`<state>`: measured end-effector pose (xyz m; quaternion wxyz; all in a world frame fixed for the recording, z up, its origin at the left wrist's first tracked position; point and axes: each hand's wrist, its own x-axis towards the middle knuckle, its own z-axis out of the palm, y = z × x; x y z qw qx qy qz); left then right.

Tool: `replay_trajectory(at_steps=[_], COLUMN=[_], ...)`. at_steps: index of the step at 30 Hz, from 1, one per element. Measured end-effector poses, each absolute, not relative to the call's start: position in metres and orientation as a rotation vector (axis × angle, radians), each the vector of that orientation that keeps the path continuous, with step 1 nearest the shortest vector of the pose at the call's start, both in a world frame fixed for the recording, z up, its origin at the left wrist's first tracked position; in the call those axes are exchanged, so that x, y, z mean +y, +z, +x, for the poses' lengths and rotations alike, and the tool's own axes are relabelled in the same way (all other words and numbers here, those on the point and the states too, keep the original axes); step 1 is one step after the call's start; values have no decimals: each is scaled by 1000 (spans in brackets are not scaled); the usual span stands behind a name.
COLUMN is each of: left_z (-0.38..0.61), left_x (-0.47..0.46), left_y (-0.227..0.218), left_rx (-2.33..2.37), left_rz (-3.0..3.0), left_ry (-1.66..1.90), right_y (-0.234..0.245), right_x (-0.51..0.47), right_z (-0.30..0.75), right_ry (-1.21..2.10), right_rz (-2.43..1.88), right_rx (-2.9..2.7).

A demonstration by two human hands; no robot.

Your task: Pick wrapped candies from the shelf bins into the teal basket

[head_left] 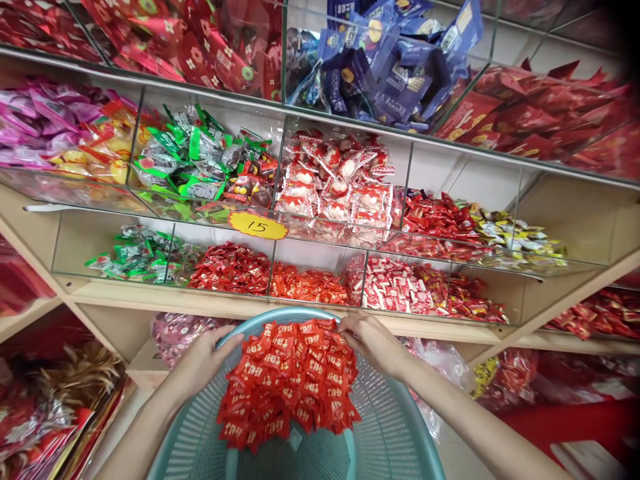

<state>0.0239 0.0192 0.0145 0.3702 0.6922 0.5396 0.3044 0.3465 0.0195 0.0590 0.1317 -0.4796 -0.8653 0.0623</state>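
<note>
A teal plastic basket (395,420) with slotted walls is tilted in front of me, just below the shelf edge. A pile of small red candy packets (295,373) with pale lettering lies against its far side. My left hand (213,353) is closed on the left part of the rim, thumb on the inner side. On the right, my right hand (370,340) has its fingers curled over the far rim, beside the candy packets; its fingertips are partly hidden.
Clear shelf bins hold wrapped sweets: red packets (309,285), red-and-white sweets (397,285), green packets (183,157) and blue packets (395,73). A yellow price tag (259,225) reads 15. Below the shelf are plastic bags (445,363) and a cardboard box (149,363).
</note>
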Motion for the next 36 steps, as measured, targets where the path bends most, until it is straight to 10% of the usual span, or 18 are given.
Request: replay_trajectory(at_steps=[31, 36], left_z=[22, 22], left_x=[21, 19], left_y=[13, 14], left_rx=[1423, 1408], left_rz=[1843, 1832], left_ry=[786, 774], right_y=[75, 99], right_x=[43, 75], right_z=[318, 329], right_ry=[31, -392], right_rz=[-1736, -1740], right_rx=[-2714, -2675])
